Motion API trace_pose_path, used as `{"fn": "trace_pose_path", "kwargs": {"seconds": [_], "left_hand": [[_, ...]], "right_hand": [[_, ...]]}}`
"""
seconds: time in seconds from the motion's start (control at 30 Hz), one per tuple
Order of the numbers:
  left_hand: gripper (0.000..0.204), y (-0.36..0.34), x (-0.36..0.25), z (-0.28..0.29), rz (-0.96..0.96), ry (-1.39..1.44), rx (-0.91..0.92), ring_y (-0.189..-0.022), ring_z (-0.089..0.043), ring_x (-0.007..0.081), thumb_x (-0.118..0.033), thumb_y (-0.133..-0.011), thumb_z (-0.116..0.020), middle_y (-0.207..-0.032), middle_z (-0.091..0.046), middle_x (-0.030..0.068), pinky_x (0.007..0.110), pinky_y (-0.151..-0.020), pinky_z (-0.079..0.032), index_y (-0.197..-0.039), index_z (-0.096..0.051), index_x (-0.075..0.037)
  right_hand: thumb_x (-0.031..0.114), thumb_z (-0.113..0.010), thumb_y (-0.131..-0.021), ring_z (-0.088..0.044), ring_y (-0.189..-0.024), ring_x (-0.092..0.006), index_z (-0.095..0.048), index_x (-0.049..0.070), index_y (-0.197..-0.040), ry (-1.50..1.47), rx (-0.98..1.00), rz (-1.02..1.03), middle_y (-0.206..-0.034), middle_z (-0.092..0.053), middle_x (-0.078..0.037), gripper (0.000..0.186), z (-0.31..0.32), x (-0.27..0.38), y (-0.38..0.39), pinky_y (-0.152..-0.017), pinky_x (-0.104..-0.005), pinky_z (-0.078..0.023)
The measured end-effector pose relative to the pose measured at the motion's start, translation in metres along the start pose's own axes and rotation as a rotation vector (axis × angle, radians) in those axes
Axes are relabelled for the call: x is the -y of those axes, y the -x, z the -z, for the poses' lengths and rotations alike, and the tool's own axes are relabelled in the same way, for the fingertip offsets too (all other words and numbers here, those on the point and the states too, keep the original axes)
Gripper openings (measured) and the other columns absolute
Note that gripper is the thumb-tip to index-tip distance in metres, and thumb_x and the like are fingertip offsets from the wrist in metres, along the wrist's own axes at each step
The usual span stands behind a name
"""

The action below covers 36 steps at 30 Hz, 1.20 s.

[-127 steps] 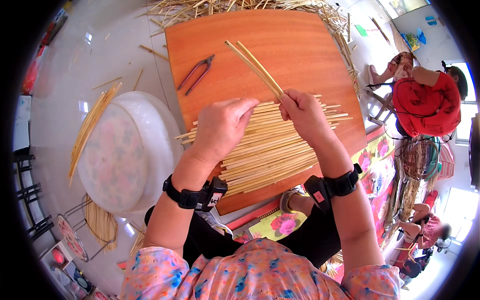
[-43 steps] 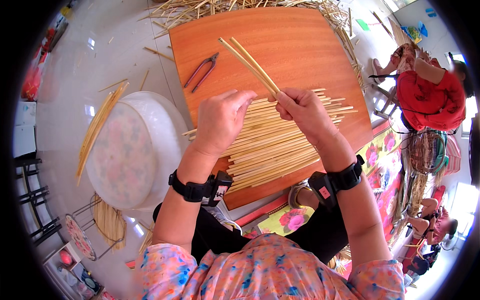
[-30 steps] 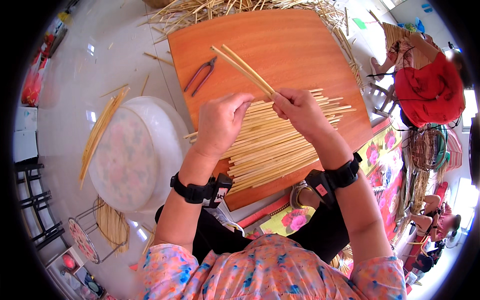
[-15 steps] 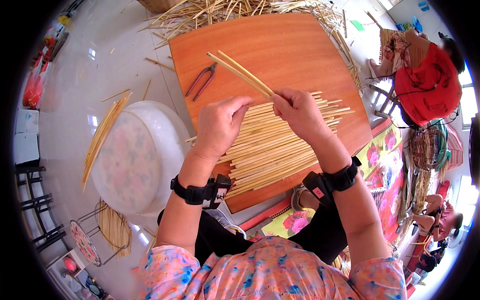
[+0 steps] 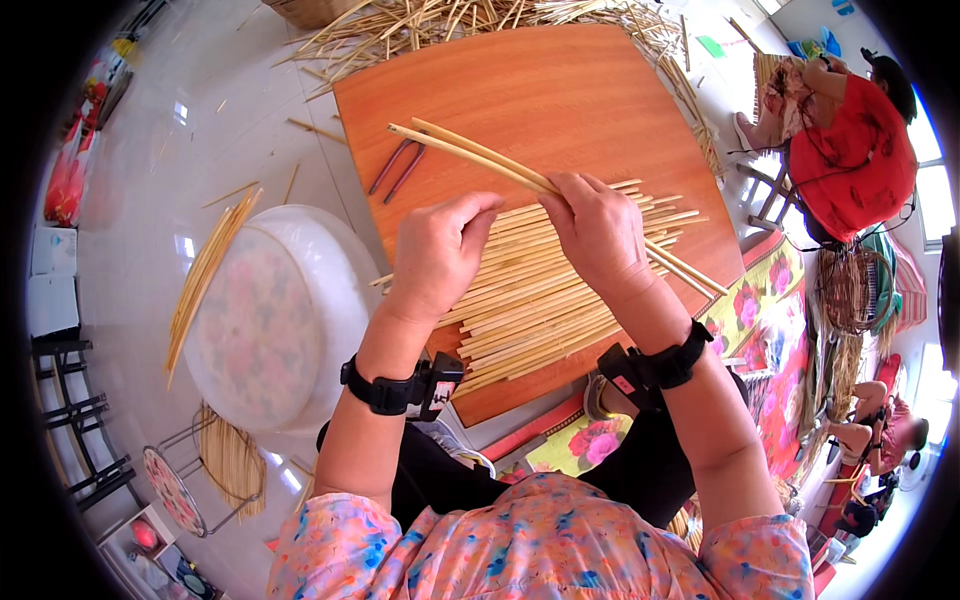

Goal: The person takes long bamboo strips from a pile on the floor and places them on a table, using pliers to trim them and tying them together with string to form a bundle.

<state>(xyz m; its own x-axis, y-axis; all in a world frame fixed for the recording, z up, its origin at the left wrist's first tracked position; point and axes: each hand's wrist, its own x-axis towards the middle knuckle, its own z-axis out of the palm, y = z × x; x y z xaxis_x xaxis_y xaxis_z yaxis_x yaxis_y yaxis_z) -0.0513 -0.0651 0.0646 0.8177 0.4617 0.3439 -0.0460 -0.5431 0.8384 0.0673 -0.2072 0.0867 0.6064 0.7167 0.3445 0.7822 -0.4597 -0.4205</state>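
My right hand (image 5: 592,230) is closed on two long pale sticks (image 5: 470,155), which slope from the upper left to the lower right past it. My left hand (image 5: 440,255) is closed, thumb and forefinger together, at the left of a row of similar sticks (image 5: 540,315) lying on a wooden board (image 5: 520,75); whether it holds anything is hidden. A pair of dark-red handled cutters (image 5: 398,175) lies at the upper left of the board, partly behind the raised sticks.
Loose sticks (image 5: 470,15) heap beyond the board. At left, a stick bundle (image 5: 205,275) rests against a translucent round tub (image 5: 300,300). A floral mat (image 5: 760,340) lies at right. A person in red (image 5: 850,160) sits at upper right, another person (image 5: 885,430) at lower right.
My right hand has turned, tilting the held sticks flatter, with their upper ends lower and further left; their other ends now show at its right. My left hand has barely moved.
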Motion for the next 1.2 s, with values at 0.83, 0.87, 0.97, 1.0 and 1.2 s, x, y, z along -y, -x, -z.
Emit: {"fn": "trace_pose_path", "kwargs": {"seconds": [0.83, 0.87, 0.97, 1.0, 1.2], "left_hand": [[0.013, -0.004, 0.002, 0.008, 0.038, -0.012, 0.046, -0.065, -0.061, 0.0093, 0.001, -0.088, -0.062, -0.075, -0.069, 0.0099, 0.024, -0.06, -0.048, -0.099, -0.069, 0.002], [0.013, -0.004, 0.003, 0.008, 0.037, -0.015, 0.045, -0.064, -0.06, 0.0093, 0.001, -0.088, -0.062, -0.075, -0.069, 0.0099, 0.024, -0.06, -0.048, -0.099, -0.069, 0.002], [0.013, -0.004, 0.002, 0.009, 0.052, -0.017, 0.053, -0.064, -0.06, 0.0091, 0.001, -0.088, -0.062, -0.075, -0.069, 0.0094, 0.024, -0.06, -0.048, -0.099, -0.069, 0.002], [0.013, -0.004, 0.002, 0.009, 0.06, -0.016, 0.057, -0.065, -0.06, 0.0089, 0.001, -0.088, -0.062, -0.076, -0.069, 0.0091, 0.024, -0.061, -0.048, -0.099, -0.068, 0.002], [0.016, -0.004, 0.001, 0.009, 0.09, 0.033, 0.104, -0.065, -0.056, 0.0069, 0.0, -0.089, -0.061, -0.075, -0.067, 0.0069, 0.024, -0.06, -0.046, -0.103, -0.068, 0.003]], "right_hand": [[0.015, -0.055, -0.093, -0.065, -0.066, -0.0333, -0.066, 0.001, -0.093, -0.348, 0.089, -0.219, -0.07, -0.065, -0.015, 0.017, -0.004, 0.002, -0.007, -0.06, -0.039, -0.05], [0.015, -0.056, -0.093, -0.065, -0.067, -0.0335, -0.066, 0.001, -0.093, -0.336, 0.094, -0.21, -0.071, -0.065, -0.015, 0.017, -0.003, 0.001, -0.007, -0.06, -0.039, -0.051], [0.017, -0.059, -0.091, -0.065, -0.068, -0.0342, -0.067, 0.002, -0.095, -0.301, 0.086, -0.167, -0.072, -0.065, -0.016, 0.016, 0.0, 0.002, -0.008, -0.06, -0.0389, -0.051], [0.017, -0.061, -0.09, -0.065, -0.068, -0.0344, -0.067, 0.003, -0.095, -0.293, 0.069, -0.144, -0.073, -0.065, -0.016, 0.016, 0.001, 0.003, -0.008, -0.06, -0.0389, -0.051], [0.017, -0.066, -0.087, -0.064, -0.068, -0.0349, -0.068, 0.003, -0.098, -0.286, 0.025, -0.091, -0.075, -0.066, -0.017, 0.017, 0.002, 0.001, -0.007, -0.059, -0.0384, -0.051]]}}
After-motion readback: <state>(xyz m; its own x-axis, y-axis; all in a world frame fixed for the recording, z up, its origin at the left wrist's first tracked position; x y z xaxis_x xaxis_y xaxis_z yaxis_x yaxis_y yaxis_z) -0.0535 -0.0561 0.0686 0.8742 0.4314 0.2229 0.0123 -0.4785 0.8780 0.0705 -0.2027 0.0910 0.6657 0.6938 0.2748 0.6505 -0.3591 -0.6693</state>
